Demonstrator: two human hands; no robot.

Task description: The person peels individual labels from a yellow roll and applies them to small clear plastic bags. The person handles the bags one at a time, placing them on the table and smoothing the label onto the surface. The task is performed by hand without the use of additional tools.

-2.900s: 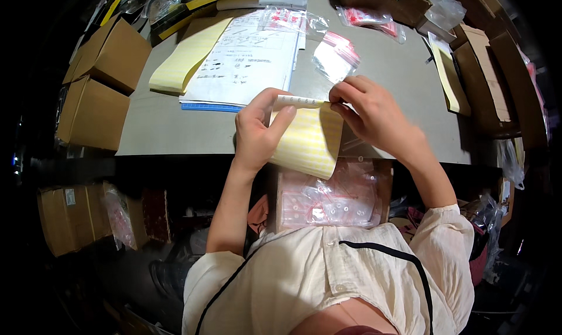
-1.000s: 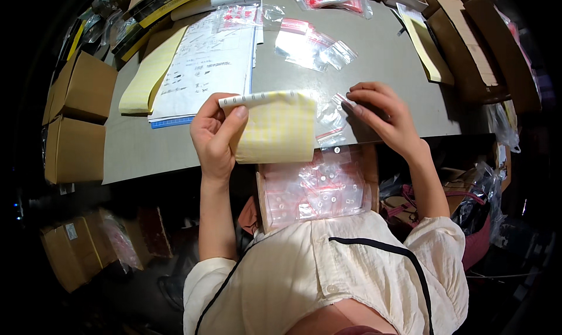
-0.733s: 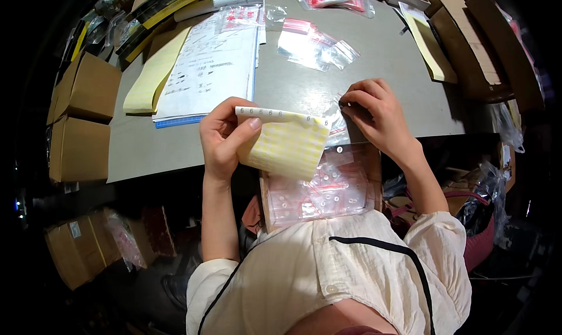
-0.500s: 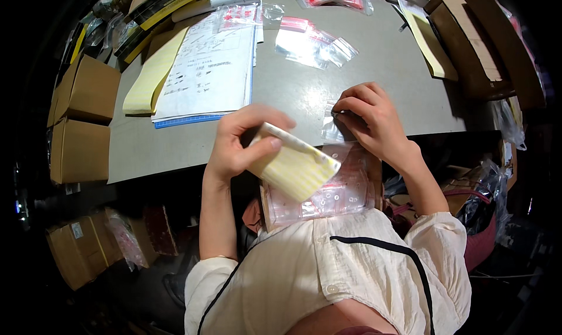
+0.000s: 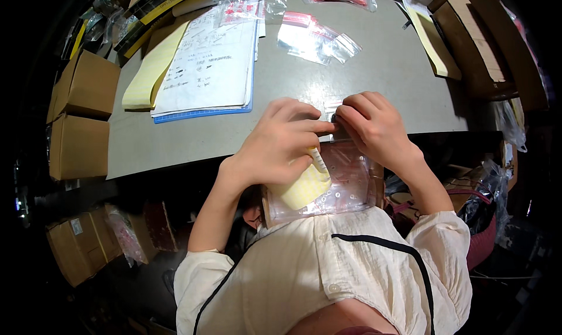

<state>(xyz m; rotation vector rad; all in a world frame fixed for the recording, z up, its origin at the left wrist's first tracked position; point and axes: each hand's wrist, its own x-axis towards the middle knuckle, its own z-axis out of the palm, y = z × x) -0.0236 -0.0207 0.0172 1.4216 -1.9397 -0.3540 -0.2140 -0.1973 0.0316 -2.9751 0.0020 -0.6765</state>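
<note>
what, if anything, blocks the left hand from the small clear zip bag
Nothing visible does: the left hand has a finger stretched close to the small clear zip bag, at the fingertips of the right hand. The yellow label sheet hangs below that finger, outside its path.

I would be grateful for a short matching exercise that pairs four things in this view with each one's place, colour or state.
Column one:
1. Label sheet
2. Blue board
3. Open box
4. Shirt

Column two:
A. beneath the white papers
B. cream-coloured
C. held in the left hand
D. containing clear bags

Right pairs: 1-C, 2-A, 3-D, 4-B.
</note>
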